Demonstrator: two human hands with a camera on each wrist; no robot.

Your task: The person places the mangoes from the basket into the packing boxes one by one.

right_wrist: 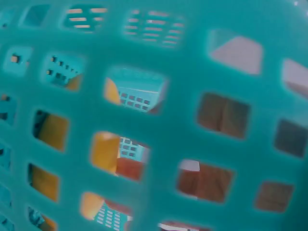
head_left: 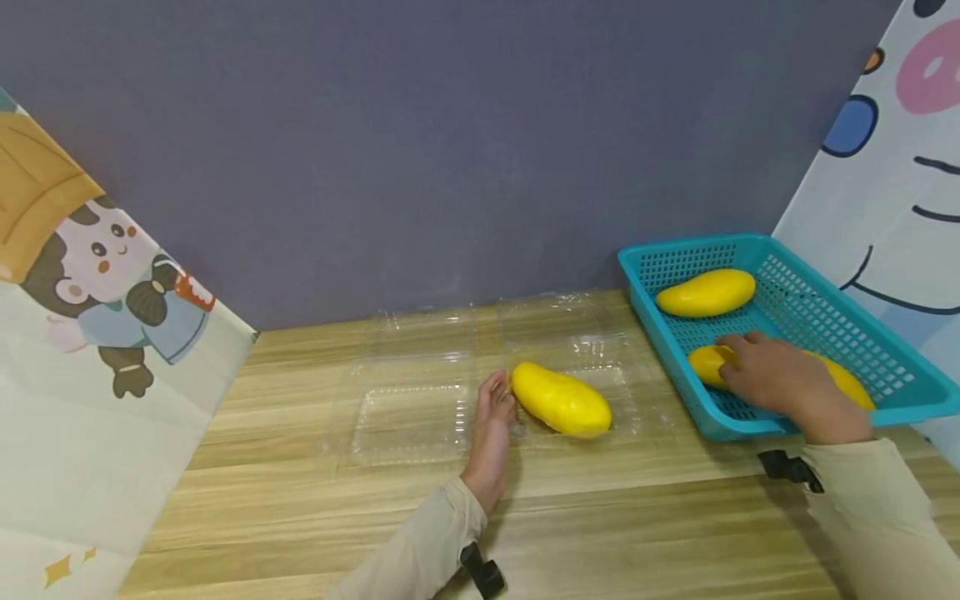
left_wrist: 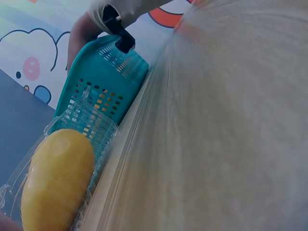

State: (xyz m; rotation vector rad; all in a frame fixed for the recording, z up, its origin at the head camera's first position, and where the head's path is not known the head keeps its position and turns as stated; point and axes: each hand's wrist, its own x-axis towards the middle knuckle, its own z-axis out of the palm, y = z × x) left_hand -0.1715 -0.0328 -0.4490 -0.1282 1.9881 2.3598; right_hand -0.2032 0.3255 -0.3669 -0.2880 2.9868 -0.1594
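Note:
A yellow mango (head_left: 561,402) lies tilted in the right clear plastic clamshell box (head_left: 618,392), whose lid is folded back. My left hand (head_left: 492,433) rests at the left side of that box, fingers loosely extended beside the mango. The left wrist view shows the same mango (left_wrist: 58,180) inside the clear walls. My right hand (head_left: 780,379) reaches into the teal basket (head_left: 675,375), its fingers curled over a mango (head_left: 707,367). More yellow (head_left: 843,382) shows right of that hand. In the right wrist view the basket wall (right_wrist: 154,115) covers much of the hand.
Another mango (head_left: 707,293) lies at the back of the basket. A second open clear box (head_left: 408,417) stands left of my left hand. A grey panel (head_left: 450,150) closes off the back of the wooden table (head_left: 300,500), with printed panels (head_left: 112,275) at both sides.

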